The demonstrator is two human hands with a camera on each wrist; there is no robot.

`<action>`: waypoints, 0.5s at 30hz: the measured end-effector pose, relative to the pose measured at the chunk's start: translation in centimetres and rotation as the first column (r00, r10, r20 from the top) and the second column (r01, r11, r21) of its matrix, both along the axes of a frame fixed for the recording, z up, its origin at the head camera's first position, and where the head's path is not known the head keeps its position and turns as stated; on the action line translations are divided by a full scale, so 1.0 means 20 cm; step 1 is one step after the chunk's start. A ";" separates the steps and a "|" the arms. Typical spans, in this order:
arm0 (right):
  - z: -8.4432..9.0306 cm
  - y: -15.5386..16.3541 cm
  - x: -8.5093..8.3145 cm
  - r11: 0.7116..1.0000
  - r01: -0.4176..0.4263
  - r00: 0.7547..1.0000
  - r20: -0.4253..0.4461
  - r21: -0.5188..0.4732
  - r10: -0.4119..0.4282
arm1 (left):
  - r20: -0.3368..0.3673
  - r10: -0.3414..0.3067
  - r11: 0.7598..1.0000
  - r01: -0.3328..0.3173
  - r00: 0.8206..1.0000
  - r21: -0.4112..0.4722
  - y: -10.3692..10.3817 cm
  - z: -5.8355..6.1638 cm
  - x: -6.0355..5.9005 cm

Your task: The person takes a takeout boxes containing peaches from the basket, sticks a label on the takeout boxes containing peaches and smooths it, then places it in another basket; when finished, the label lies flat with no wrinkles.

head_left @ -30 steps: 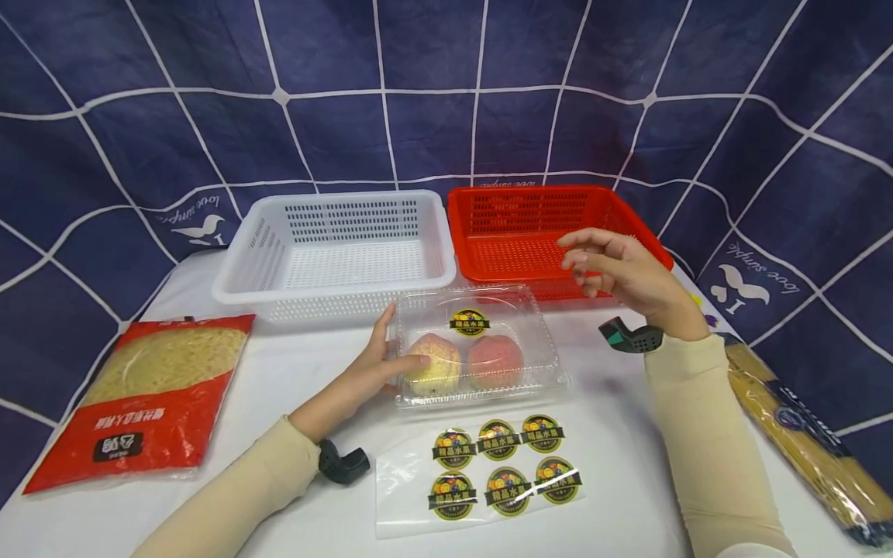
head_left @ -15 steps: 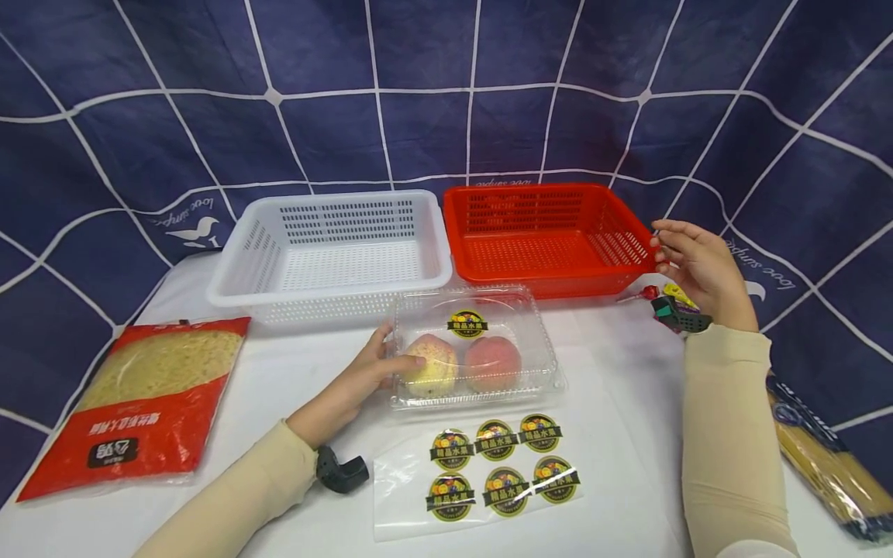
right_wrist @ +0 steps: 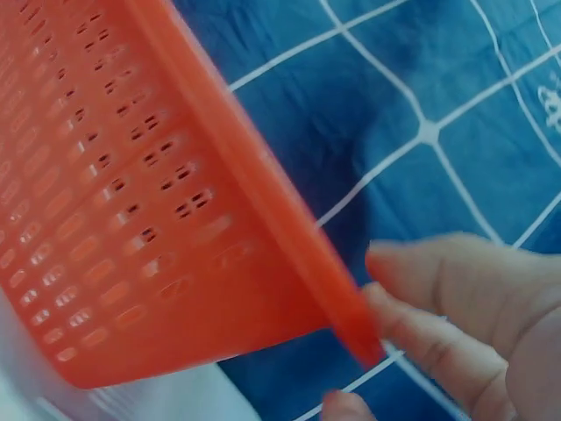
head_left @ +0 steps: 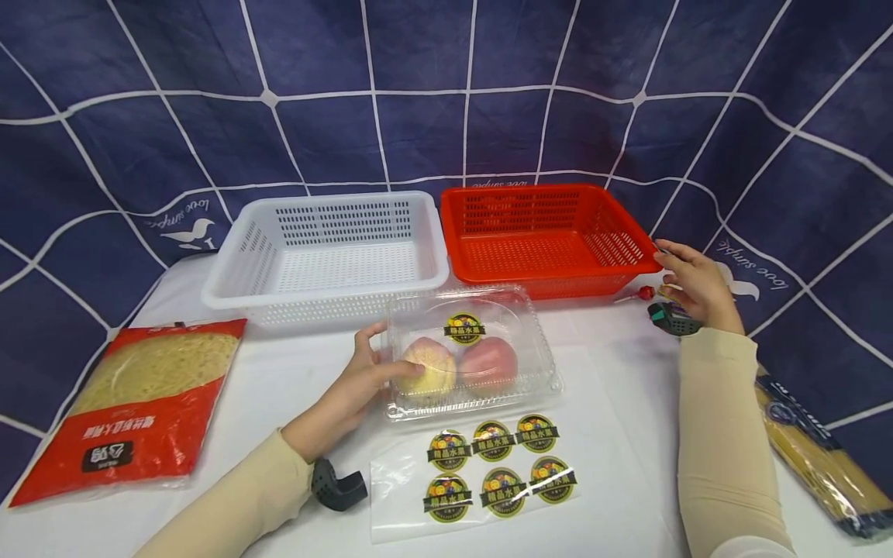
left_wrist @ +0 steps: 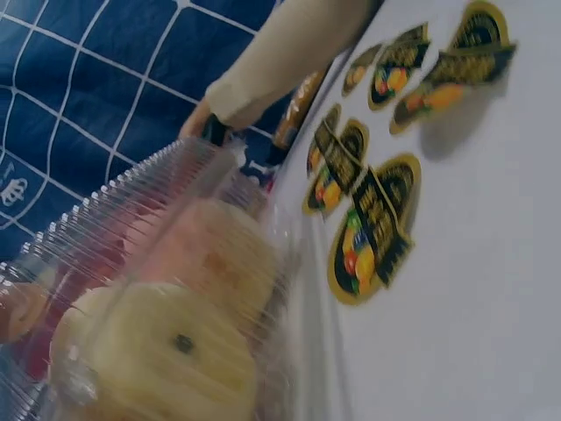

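Note:
My left hand (head_left: 352, 391) grips the left side of a clear plastic clamshell box (head_left: 526, 341), thumb over the lid and fingers along the side. Inside sit two round fruits that look like peaches, a yellow-pink one (head_left: 434, 364) and a redder one (head_left: 491, 360); both also show in the left wrist view. A black and gold fruit sticker (head_left: 464, 328) is on the lid. My right hand (head_left: 698, 287) is at the front right corner of a red plastic basket (right_wrist: 188, 202). In the right wrist view its fingertips are right at the rim, with the thumb tip apart below.
A white basket (head_left: 328, 298) stands left of the red one. A sheet with several round stickers (head_left: 502, 492) lies in front of the box. At left is a red food bag (head_left: 149, 442), at right a pasta pack (head_left: 816, 457). A red lollipop (head_left: 646, 293) lies by the right hand.
My right hand has moved right from over the red basket to its front right corner, then slightly lower. The left hand keeps its hold on the box, whose near edge has shifted slightly towards me.

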State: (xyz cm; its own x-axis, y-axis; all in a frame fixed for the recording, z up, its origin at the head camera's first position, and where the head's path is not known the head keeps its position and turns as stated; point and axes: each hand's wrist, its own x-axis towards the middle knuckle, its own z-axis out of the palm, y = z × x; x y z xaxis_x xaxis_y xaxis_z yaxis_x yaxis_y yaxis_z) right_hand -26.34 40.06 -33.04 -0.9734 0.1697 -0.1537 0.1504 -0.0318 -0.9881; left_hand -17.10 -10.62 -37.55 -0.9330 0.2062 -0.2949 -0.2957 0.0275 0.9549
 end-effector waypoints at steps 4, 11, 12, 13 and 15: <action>-0.03 0.02 -0.02 0.991 -0.067 0.998 0.014 -0.112 0.069 | 0.016 -0.007 1.000 0.006 1.000 0.017 0.00 0.01 0.02; -0.08 0.03 -0.03 0.958 -0.096 0.995 0.001 -0.272 0.100 | -0.005 -0.068 0.997 0.068 0.998 0.027 -0.03 0.02 0.02; -0.09 0.03 -0.03 0.955 -0.101 0.995 -0.007 -0.279 0.103 | -0.012 -0.074 0.997 0.075 0.997 0.025 -0.03 0.02 0.02; -0.09 0.03 -0.03 0.953 -0.102 0.995 -0.011 -0.284 0.103 | -0.019 -0.081 0.996 0.081 0.997 0.026 -0.03 0.02 0.02; -0.09 0.03 -0.04 0.951 -0.102 0.995 -0.018 -0.293 0.101 | -0.028 -0.091 0.996 0.091 0.995 0.025 -0.04 0.02 0.01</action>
State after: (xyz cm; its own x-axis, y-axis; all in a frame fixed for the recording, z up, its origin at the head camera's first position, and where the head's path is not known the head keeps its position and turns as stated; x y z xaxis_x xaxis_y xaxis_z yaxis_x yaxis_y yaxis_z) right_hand -27.09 40.67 -34.87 -0.9837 0.0183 -0.1787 0.1647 -0.3046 -0.9381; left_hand -16.81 -11.34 -37.17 -0.9176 0.2979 -0.2633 -0.2672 0.0282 0.9632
